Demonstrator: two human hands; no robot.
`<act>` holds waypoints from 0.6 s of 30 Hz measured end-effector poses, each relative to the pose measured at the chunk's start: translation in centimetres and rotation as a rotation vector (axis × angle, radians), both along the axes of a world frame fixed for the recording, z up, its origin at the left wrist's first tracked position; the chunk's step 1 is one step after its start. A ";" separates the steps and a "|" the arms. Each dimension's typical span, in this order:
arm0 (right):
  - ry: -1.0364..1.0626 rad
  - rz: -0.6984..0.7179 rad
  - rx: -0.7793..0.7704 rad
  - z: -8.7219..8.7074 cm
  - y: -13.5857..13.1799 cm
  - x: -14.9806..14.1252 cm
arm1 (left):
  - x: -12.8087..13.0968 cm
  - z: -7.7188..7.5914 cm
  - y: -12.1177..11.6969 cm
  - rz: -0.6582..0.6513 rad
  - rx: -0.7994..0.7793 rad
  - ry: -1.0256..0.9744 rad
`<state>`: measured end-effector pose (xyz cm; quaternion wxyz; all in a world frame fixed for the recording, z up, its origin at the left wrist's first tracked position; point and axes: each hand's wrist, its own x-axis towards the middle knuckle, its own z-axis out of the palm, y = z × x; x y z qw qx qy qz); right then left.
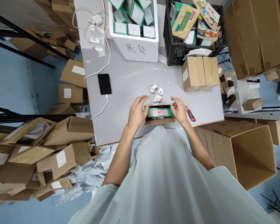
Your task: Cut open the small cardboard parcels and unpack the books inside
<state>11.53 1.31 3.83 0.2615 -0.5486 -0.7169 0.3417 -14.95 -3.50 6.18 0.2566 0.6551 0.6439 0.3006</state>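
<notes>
A small open cardboard box [160,121] lies near the front edge of the table, with a green box with a pink panel [162,112] inside it. My left hand [137,112] is at its left end, thumb by the rim and fingers stretched past the far side. At the right end, my right hand [179,110] has its thumb close to the rim, fingers apart from it. Whether either hand pinches a flap is hard to see. Crumpled white paper [157,98] lies just beyond the box. To the right of my right hand is a red and black utility knife [190,114].
A white foam bin [140,49] of green-and-white boxes and a black crate [175,53] with books stand at the back of the grey table [128,81]. Closed cartons [196,73] sit right; a phone [105,84] with cables lies left. Cardboard boxes crowd the floor on both sides.
</notes>
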 end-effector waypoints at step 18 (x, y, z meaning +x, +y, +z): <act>-0.788 0.538 -0.155 -6.6 0.5 -1.4 | 8.2 -6.7 0.2 -0.155 -0.512 0.578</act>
